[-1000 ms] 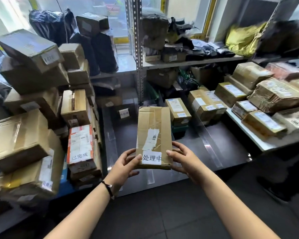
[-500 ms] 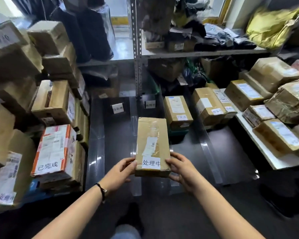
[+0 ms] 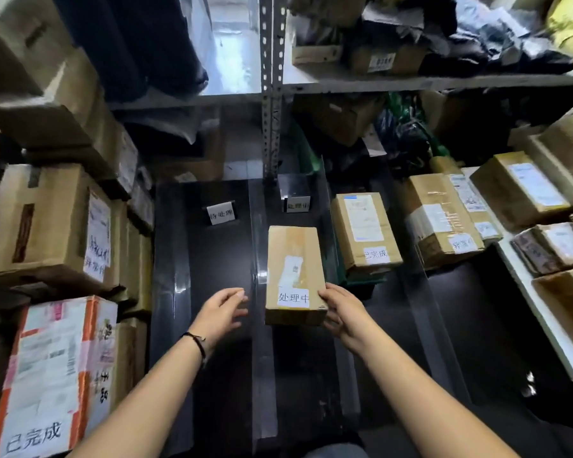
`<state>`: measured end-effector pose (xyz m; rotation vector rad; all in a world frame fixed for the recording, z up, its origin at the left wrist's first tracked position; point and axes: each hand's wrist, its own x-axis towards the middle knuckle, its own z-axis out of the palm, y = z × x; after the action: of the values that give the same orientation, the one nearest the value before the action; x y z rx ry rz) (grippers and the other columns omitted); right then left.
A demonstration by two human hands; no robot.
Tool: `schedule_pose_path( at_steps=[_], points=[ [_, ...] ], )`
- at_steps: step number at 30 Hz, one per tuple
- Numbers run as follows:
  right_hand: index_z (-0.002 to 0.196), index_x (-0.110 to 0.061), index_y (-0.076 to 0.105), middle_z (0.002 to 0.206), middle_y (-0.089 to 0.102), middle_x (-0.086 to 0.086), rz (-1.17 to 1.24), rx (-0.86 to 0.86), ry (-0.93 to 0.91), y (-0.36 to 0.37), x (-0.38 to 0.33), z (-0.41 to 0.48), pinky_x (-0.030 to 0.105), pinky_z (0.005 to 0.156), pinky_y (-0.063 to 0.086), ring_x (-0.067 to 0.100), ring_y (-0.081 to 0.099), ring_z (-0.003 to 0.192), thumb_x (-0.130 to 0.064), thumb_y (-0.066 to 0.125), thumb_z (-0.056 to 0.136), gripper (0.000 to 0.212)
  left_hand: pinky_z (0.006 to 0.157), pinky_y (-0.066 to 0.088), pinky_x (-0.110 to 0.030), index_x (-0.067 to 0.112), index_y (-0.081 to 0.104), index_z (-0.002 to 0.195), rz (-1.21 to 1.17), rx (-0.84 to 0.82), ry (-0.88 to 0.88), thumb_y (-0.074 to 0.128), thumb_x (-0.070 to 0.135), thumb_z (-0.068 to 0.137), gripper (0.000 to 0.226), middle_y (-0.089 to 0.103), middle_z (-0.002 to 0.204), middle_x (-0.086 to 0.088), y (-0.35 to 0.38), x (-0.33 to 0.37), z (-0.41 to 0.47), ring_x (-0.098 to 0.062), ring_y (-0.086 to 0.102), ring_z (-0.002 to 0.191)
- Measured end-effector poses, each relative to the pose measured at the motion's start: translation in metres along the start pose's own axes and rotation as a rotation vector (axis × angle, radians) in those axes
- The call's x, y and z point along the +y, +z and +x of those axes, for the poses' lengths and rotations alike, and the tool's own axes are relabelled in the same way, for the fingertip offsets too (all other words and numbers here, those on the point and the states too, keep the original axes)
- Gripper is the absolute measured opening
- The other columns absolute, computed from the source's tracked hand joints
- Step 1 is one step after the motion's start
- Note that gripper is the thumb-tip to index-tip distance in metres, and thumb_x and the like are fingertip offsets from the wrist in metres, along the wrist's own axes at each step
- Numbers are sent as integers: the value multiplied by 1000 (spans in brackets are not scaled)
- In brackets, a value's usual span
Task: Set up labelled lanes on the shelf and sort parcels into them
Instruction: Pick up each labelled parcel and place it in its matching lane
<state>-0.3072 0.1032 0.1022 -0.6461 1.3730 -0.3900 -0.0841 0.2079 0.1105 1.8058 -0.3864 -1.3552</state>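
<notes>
A long brown parcel (image 3: 294,276) with a white label reading 处理中 lies lengthwise in the second lane of the dark shelf (image 3: 219,259). My right hand (image 3: 343,310) holds its near right corner. My left hand (image 3: 220,310) hovers open just left of it, off the box. Two small lane signs stand at the back: one (image 3: 221,213) in the left lane, one (image 3: 297,204) behind the parcel. Clear strips (image 3: 257,252) divide the lanes. A parcel labelled 已完成 (image 3: 364,231) lies in the lane to the right.
Stacked cardboard boxes (image 3: 47,223) crowd the left, one orange-edged box (image 3: 57,375) labelled 已完成. More parcels (image 3: 440,219) sit right, some on a white ledge (image 3: 543,325). A metal upright (image 3: 272,94) and upper shelf with dark bags stand behind.
The parcel went forward and down onto the second lane. My left hand came off it and opened; my right hand stays on its corner. The view tilted downward.
</notes>
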Motion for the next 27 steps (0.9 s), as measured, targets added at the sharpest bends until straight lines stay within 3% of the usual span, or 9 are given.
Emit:
schedule_pose_path(
  at_steps=[5, 12, 16, 20, 22, 24, 27],
  points=[
    [129, -28, 62, 108, 78, -4, -21, -45, 31, 10, -24, 47, 32, 80, 47, 16, 70, 97, -22, 63, 96, 33, 82, 53, -31, 24, 62, 107, -10, 71, -37, 52, 26, 103, 11, 68, 111, 1, -7, 24, 41, -16, 66, 96],
    [137, -21, 57, 97, 74, 2, -18, -43, 31, 28, -40, 110, 30, 65, 38, 24, 54, 93, -16, 66, 93, 45, 85, 55, -31, 26, 62, 112, 36, 89, -70, 53, 29, 102, 14, 69, 114, 3, -13, 38, 78, -16, 67, 105],
    [139, -23, 57, 99, 79, -2, -69, -41, 71, 38, -40, 133, 35, 74, 40, 38, 67, 109, -16, 67, 93, 47, 89, 55, -34, 26, 62, 115, 48, 115, -87, 55, 27, 101, 16, 68, 116, 2, -19, 36, 86, -15, 67, 105],
    [130, -19, 62, 110, 75, 0, -122, -28, 63, 46, -46, 137, 24, 65, 51, 18, 68, 89, -8, 60, 97, 35, 90, 54, -35, 26, 61, 115, 20, 136, -90, 54, 25, 101, 16, 68, 115, 2, -25, 36, 85, -16, 67, 104],
    [128, -15, 64, 115, 72, 0, -255, 22, -3, 49, -49, 132, 29, 79, 57, 13, 68, 95, -7, 56, 97, 34, 88, 54, -33, 26, 62, 114, 34, 141, -84, 54, 25, 101, 15, 68, 115, 2, -29, 34, 84, -15, 67, 104],
    [132, -17, 61, 127, 66, -2, -516, 59, -142, 52, -53, 120, 32, 94, 52, 13, 64, 108, -17, 54, 97, 35, 87, 53, -31, 28, 63, 110, 90, 153, -34, 56, 25, 100, 13, 68, 114, 2, -32, 31, 83, -15, 67, 105],
    [144, -21, 49, 144, 48, -6, -933, 22, -390, 58, -62, 95, 32, 99, 41, 15, 49, 130, -26, 51, 99, 45, 94, 50, -28, 28, 65, 107, 310, 181, 98, 60, 23, 98, 12, 68, 110, 4, -33, 30, 80, -10, 64, 103]
  ],
)
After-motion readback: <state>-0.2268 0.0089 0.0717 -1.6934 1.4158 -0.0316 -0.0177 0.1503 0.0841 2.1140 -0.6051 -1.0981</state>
